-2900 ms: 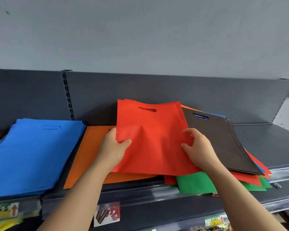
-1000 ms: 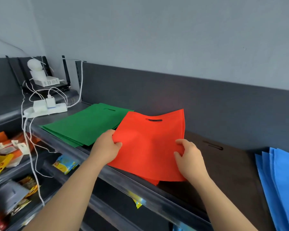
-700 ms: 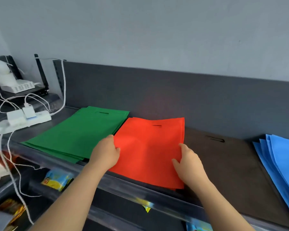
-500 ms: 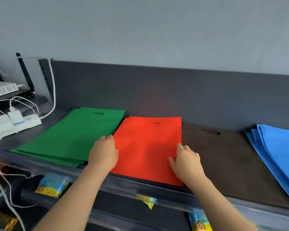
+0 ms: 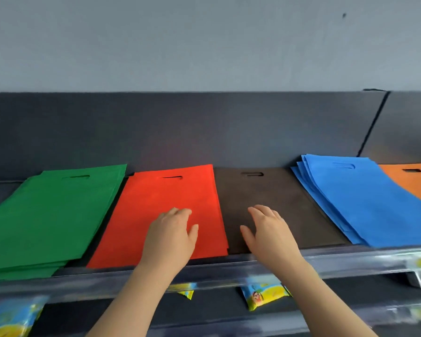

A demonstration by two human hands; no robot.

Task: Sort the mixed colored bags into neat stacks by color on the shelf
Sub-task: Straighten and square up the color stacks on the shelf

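- Head view: a green stack point(image 5: 51, 220), red stack point(image 5: 156, 203), dark stack point(image 5: 275, 195), blue stack point(image 5: 365, 200) and orange stack point(image 5: 416, 183) lie side by side on the shelf point(image 5: 229, 272).
- The left hand point(image 5: 170, 237) is over the red stack and the right hand point(image 5: 269, 234) over the dark stack, both with fingers loose and holding nothing.

So you've got five piles in a row on the shelf point(image 5: 350, 260): green stack point(image 5: 51, 215), red stack point(image 5: 165, 190), dark brown stack point(image 5: 265, 190), blue stack point(image 5: 365, 203), and an orange stack point(image 5: 416, 183) cut off at the right edge. The blue one's fanned out along its left side. Your left grip point(image 5: 170, 237) is over the red stack's lower right, fingers loose, holding nothing. Your right grip point(image 5: 270, 234) is the same over the dark brown stack. Can't tell if either actually touches. Yellow-blue snack packets point(image 5: 265, 294) sit on the level below.
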